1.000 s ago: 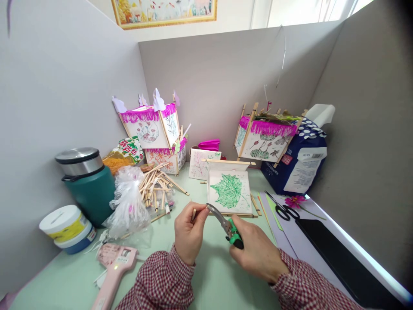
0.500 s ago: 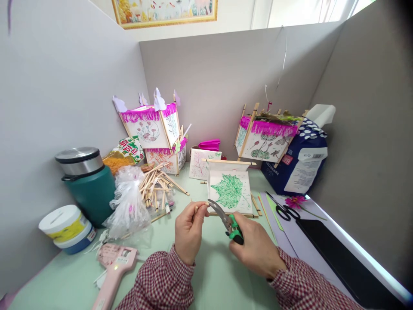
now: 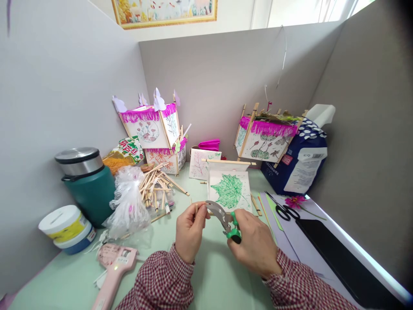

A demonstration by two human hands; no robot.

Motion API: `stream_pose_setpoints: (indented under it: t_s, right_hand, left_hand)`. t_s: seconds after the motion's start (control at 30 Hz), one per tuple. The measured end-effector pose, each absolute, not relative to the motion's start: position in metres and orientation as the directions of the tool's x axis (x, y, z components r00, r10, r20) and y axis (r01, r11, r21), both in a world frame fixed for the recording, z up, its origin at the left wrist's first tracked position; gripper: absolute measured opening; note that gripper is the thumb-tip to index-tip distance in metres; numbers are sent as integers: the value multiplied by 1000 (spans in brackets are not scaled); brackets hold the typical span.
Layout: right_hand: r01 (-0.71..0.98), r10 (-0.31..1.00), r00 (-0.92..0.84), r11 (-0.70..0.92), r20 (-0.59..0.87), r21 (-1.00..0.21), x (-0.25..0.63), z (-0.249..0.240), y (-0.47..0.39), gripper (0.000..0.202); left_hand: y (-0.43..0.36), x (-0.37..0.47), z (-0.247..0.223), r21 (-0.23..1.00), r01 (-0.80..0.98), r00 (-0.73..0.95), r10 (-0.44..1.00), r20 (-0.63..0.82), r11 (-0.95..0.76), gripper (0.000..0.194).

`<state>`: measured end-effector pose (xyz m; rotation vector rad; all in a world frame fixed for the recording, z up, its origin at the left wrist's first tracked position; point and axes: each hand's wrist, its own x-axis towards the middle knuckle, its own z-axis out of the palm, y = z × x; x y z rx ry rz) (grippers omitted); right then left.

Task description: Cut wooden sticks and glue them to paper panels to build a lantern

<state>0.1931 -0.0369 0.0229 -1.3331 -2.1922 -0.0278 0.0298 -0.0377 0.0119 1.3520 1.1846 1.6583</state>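
My left hand (image 3: 189,232) is closed, pinching a thin wooden stick (image 3: 196,209) between thumb and fingers, most of it hidden by the fingers. My right hand (image 3: 253,243) is wrapped round green-handled pruning shears (image 3: 222,216). Their curved metal blades point left, with the tip right at my left fingertips; whether they touch the stick I cannot tell. Just behind the blades is a white panel with a green leaf drawing (image 3: 228,191), framed by sticks at top and bottom.
To the left are a pink glue gun (image 3: 114,271), white tubs (image 3: 66,224), a teal flask (image 3: 90,193), a plastic bag (image 3: 127,206) and a stick pile (image 3: 158,183). Decorated lanterns (image 3: 148,131) stand behind. Black scissors (image 3: 285,212) and a dark flat slab (image 3: 342,258) lie right.
My right hand has moved slightly left, bringing the blades further over my left fingertips. The shears' handles look a little wider apart. My left hand has barely moved.
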Motion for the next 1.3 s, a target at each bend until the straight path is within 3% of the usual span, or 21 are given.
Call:
stream_pose_setpoints:
  t_s: [0.3, 0.57, 0.87, 1.3]
  right_hand:
    - [829, 841, -341, 480, 420, -288, 196, 18, -36, 20]
    - [806, 894, -322, 432, 313, -404, 197, 24, -35, 20]
    - [783, 878, -367, 470, 308, -407, 195, 26, -38, 22]
    - [676, 855, -488, 498, 177, -543, 205, 39, -39, 21]
  left_hand:
    - [-38, 29, 11, 939, 14, -210, 917, 338, -343, 24]
    - [-38, 29, 13, 937, 34, -208, 915, 346, -347, 24]
    - [-38, 29, 21, 888, 116, -214, 862, 460, -445, 13]
    - [-37, 25, 19, 757, 261, -167, 744, 647, -599, 4]
